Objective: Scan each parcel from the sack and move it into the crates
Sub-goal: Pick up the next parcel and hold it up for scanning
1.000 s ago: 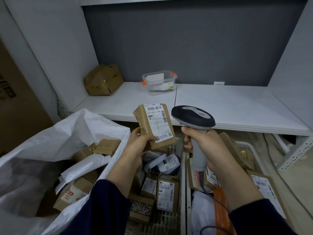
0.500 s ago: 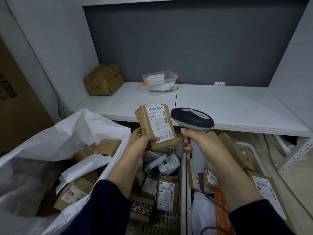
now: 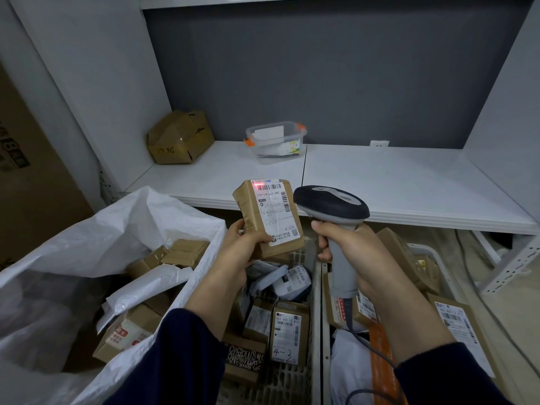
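One wide white sack (image 3: 111, 229) gapes at the left, with brown boxes and a white mailer lying inside it. Beside it, below the front edge of the white shelf (image 3: 394, 185), two white lattice crates stand side by side. The left crate (image 3: 292, 381) and the right crate (image 3: 425, 248) are both partly filled with labelled parcels. Both forearms, in dark sleeves, reach forward over the crates. The right hand (image 3: 362, 255) is wrapped round the grey handle of the scanner (image 3: 330, 204), with the index finger curled at the front of the handle under the dark head. The head's nose sits just beside the parcel's right edge. The left hand (image 3: 242, 252) grips the parcel (image 3: 254, 220) upright above the left crate, thumb pressed on the label's lower corner and fingers behind the box. The label faces the camera, and a red scan line (image 3: 258, 186) lies on the barcode at its top.
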